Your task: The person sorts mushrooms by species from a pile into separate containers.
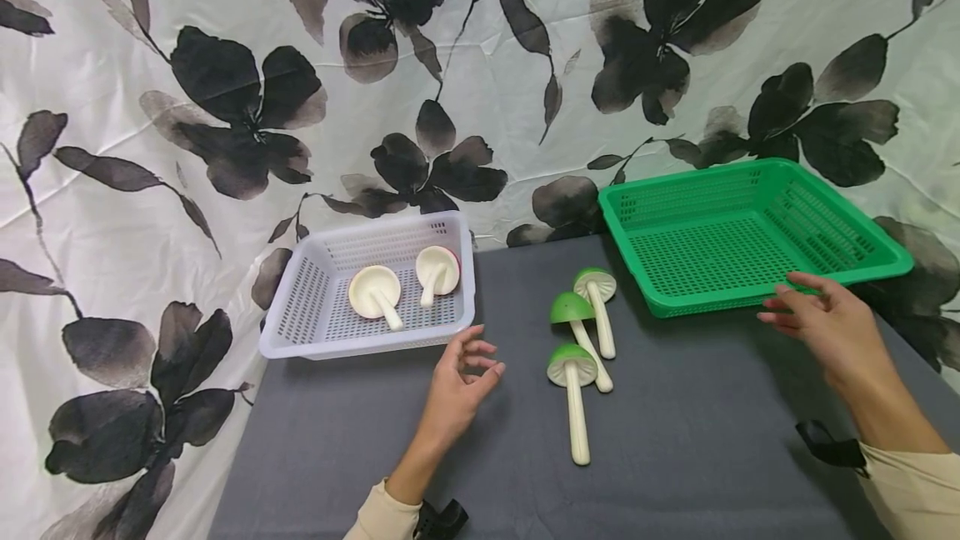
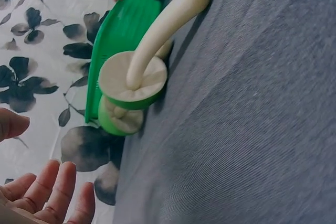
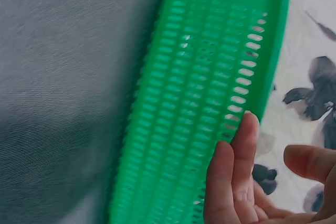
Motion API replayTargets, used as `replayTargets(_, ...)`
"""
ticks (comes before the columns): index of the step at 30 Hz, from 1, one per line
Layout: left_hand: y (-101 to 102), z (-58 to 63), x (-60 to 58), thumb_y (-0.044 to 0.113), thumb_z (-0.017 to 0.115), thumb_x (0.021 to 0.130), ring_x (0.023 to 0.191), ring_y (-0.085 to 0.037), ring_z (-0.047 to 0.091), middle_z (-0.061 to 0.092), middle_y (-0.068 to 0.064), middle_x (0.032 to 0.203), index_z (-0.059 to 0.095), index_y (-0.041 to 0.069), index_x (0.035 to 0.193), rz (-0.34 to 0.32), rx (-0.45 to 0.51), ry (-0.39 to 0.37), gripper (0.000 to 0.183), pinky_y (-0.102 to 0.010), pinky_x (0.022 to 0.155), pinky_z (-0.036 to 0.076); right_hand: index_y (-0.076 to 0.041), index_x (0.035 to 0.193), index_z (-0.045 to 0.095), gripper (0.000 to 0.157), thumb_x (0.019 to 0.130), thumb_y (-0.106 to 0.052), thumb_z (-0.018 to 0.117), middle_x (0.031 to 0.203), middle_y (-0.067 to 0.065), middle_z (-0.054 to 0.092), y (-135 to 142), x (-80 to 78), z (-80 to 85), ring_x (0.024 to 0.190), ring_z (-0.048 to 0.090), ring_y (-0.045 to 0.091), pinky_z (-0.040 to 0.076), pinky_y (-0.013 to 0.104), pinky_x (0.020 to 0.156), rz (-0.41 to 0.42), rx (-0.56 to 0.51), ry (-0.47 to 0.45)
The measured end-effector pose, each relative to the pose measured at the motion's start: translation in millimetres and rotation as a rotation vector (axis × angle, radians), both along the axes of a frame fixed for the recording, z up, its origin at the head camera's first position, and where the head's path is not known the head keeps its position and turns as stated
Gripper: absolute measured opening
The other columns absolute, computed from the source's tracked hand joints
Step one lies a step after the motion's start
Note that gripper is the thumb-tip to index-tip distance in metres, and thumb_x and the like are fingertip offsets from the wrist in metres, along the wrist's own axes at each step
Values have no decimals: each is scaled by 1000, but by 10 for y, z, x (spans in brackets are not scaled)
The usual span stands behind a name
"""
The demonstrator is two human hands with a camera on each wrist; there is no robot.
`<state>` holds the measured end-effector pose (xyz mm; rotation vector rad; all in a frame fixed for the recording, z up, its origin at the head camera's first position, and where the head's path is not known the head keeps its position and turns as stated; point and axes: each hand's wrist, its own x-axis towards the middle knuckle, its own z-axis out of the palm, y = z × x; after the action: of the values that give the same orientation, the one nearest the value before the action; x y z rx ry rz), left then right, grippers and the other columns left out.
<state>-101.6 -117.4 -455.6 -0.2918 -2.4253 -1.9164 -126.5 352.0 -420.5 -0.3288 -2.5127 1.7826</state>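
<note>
My left hand (image 1: 459, 382) hovers with loosely bent fingers between the white basket (image 1: 315, 350) and three green-capped toy mushrooms, holding nothing. Those mushrooms lie on the grey cloth: a front one (image 1: 576, 415), a middle one (image 1: 572, 309) and a back one (image 1: 602, 315), stems toward me. Inside the white basket are two more mushrooms, a left one (image 1: 375, 290) and a right one (image 1: 438, 271), pale undersides up. At the near edge of the green basket (image 1: 652, 302) is my right hand (image 1: 832, 332), fingers relaxed; whether it touches the rim I cannot tell.
A grey cloth (image 1: 675, 457) covers the table. Behind it hangs a white curtain (image 1: 525, 173) with dark flower prints. Both baskets stand at the table's back edge, the green one reaching out to the right. Dark straps sit on both wrists.
</note>
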Motion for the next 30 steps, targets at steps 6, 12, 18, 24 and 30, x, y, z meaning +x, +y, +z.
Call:
replayTargets(6,91,-66,38,15,75,93,107,-27,64,64,-10,123,51,14,144,-35,11,-47,57,-30,79,53,-12,163,14,74,105,-31,55,89,-30,62,132,-5,-106,71,71,-2,57,17,64,-121,-109,21)
replayTargets(12,178,-139,43,17,76,92,104,-24,66,66,-9,120,54,17,141,-51,-38,-57,54,-28,78,54,-17,162,17,76,101,-21,62,86,-18,64,144,-79,-191,68,70,-2,57,16,61,-283,-321,100)
replayTargets(18,267,-170,52,20,76,92,98,-21,68,67,-14,117,60,15,135,-42,-70,-67,46,-26,74,54,-21,154,28,71,97,-9,67,86,-8,65,150,-114,-244,67,72,3,58,18,62,-369,-488,172)
replayTargets(24,324,-209,50,20,76,92,93,-18,68,68,-13,114,63,13,131,-36,-78,-81,42,-26,72,55,-28,143,31,71,91,-3,72,82,-1,72,150,-138,-212,68,75,14,61,27,61,-332,-687,172)
replayTargets(30,377,-251,59,21,76,91,92,-15,68,69,-8,111,63,12,131,-31,-80,-100,43,-25,71,54,-28,139,31,73,88,2,74,82,3,73,126,-162,-207,67,75,19,61,30,61,-327,-762,202)
